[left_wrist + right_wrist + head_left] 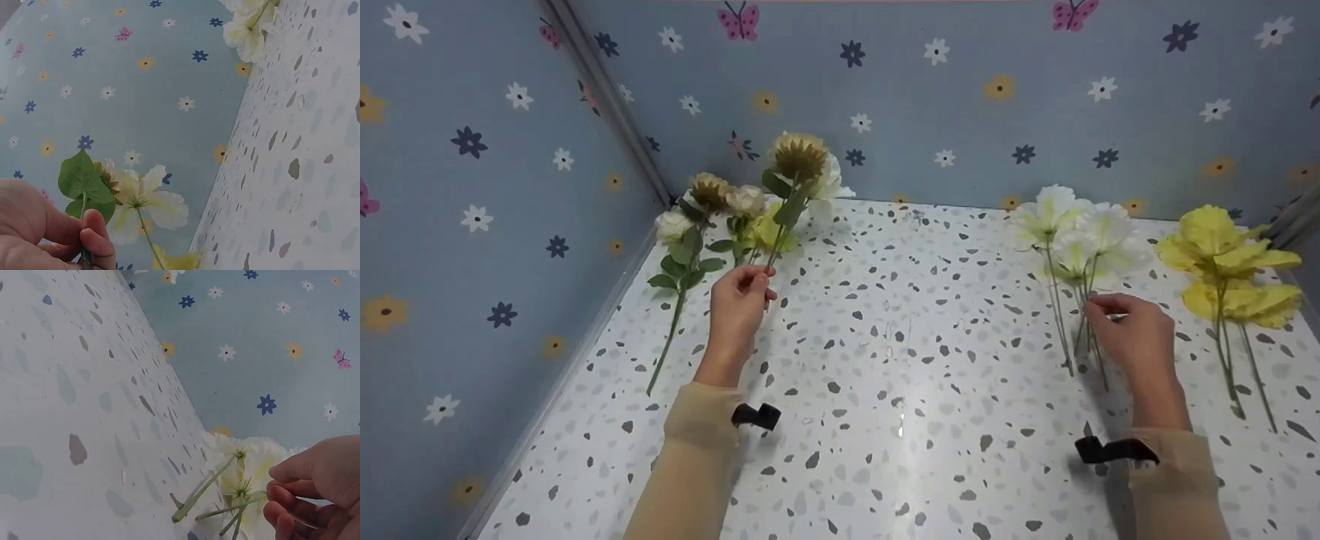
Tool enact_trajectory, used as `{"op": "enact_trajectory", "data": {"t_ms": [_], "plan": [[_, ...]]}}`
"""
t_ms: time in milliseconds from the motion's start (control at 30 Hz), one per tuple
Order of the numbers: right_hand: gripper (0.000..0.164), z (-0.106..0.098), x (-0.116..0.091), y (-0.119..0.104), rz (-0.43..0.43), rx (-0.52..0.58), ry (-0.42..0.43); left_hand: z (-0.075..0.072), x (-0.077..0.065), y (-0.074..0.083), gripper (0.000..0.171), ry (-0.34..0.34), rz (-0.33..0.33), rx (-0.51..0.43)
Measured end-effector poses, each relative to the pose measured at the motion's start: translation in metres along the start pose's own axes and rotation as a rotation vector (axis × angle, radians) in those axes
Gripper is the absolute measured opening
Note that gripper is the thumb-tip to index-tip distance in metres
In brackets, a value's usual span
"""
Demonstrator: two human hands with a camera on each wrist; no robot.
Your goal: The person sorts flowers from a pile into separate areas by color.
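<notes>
My left hand (737,304) pinches the stem of a beige artificial flower (799,160) with green leaves (84,177), its head raised over the table's far left. Behind it are a white flower (149,199) and a yellow flower (774,227). My right hand (1136,334) has thumb and forefinger together at the stems of several white flowers (1069,225), seeming to pinch one stem. In the right wrist view, green stem ends (194,500) point away from the fingertips. The fingers partly hide the blooms, so the exact contact is unclear.
On the far left lie a stem with cream and beige blooms (681,262) and a cream flower (746,201). Yellow flowers (1222,262) lie at the right. Patterned panels (900,97) bound the back and left of the speckled table (885,375).
</notes>
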State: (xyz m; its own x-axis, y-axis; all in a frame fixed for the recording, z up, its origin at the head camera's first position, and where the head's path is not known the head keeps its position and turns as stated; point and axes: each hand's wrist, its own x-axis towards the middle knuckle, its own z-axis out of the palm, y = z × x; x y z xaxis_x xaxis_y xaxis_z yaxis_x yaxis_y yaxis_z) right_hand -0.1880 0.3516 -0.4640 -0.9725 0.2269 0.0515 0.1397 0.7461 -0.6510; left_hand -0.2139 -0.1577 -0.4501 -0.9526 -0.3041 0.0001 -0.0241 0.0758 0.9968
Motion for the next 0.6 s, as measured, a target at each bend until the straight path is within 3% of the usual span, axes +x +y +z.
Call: {"op": "enact_trajectory", "data": {"t_ms": [300, 433, 600], "plan": [[0.038, 0.027, -0.014, -0.051, -0.147, 0.04, -0.034, 0.011, -0.012, 0.009, 0.016, -0.091, 0.031, -0.03], [0.032, 0.044, -0.019, -0.067, -0.246, 0.044, -0.067, 0.018, -0.019, 0.011, 0.016, -0.126, 0.042, -0.025], [0.025, 0.064, -0.027, -0.084, -0.293, 0.081, -0.128, 0.03, -0.028, 0.014, 0.014, -0.182, 0.047, -0.035]]}}
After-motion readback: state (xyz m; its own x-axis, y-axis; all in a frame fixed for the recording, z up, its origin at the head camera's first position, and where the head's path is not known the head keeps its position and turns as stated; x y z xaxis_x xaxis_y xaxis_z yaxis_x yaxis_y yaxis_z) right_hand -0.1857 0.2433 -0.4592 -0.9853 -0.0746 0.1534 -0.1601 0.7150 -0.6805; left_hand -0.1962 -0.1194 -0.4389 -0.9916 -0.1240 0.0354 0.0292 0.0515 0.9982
